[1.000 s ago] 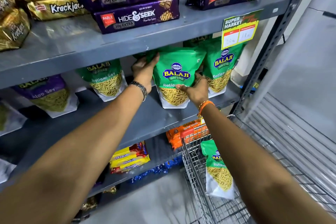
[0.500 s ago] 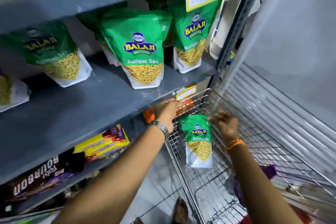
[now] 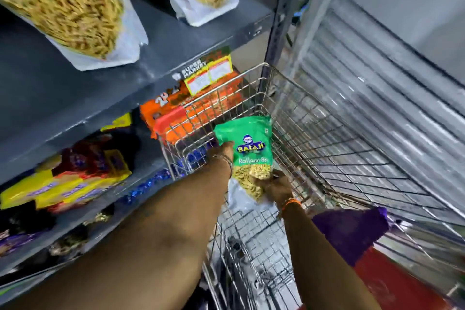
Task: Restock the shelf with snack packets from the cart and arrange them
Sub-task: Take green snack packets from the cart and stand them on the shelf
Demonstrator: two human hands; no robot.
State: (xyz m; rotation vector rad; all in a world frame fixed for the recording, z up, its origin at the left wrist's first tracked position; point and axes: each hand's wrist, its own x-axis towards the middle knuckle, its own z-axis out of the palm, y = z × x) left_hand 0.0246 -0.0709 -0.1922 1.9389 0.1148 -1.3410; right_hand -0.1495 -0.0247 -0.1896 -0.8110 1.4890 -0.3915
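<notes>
While two Ratlami Sev packets [image 3: 75, 20] already stand on the shelf [image 3: 176, 33] at upper left, the left hand [image 3: 226, 150] and right hand [image 3: 276, 186] both grip another green packet [image 3: 249, 153] in the cart [image 3: 327, 133], with shelving it yet to do

The cart [image 3: 289, 98] is showing bright, bare metal wire with a shiny finish. The green packet [image 3: 247, 138] inside it is presenting glossy plastic film that is catching highlights, turning clear and creased at its near end. The shelf [image 3: 75, 93] on the left is appearing as matt grey painted metal. The price label [image 3: 208, 75] on its edge is looking like printed paper.
</notes>
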